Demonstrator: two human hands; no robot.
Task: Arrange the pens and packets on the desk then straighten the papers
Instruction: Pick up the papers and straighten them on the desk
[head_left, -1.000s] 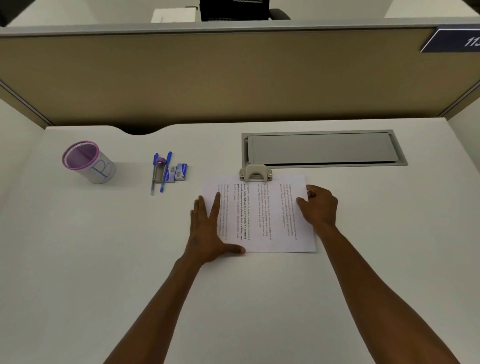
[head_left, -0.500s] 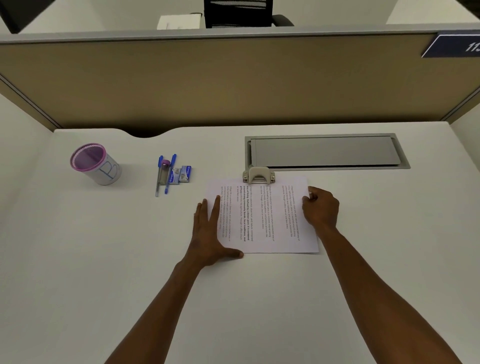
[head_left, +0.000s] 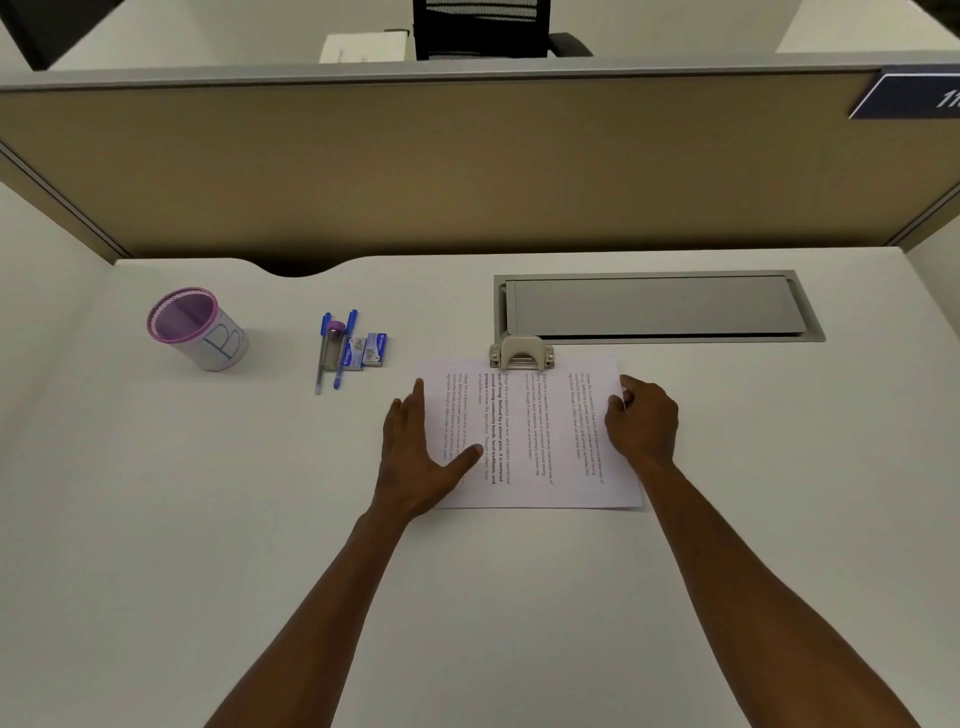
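Between the two hands lie the papers (head_left: 530, 431), flat on the bench (head_left: 208, 519), printed lines running sideways. The left hand (head_left: 415, 457) lies flat, fingers together along the sheet's left edge, thumb spread out onto the page: an open, pressing grip, nothing pinched. The right hand (head_left: 641, 421) is curled at the right edge near the far corner, fingertips bent onto the sheet's margin; whether that grip pinches the edge or only presses on it, I cannot tell. Just beyond the papers, between the hands, a beige punch (head_left: 521, 353) sits on the far edge of the sheet. Beyond that, a grey hatch (head_left: 654, 306) is set into the bench. Out past the left hand, further from the person, lie the pens (head_left: 335, 351) side by side, with small blue packets (head_left: 370, 351) touching them on the side nearer the hand. Further left still, well apart, a mesh cup (head_left: 197, 327) with a purple rim stands, marked with a letter B.
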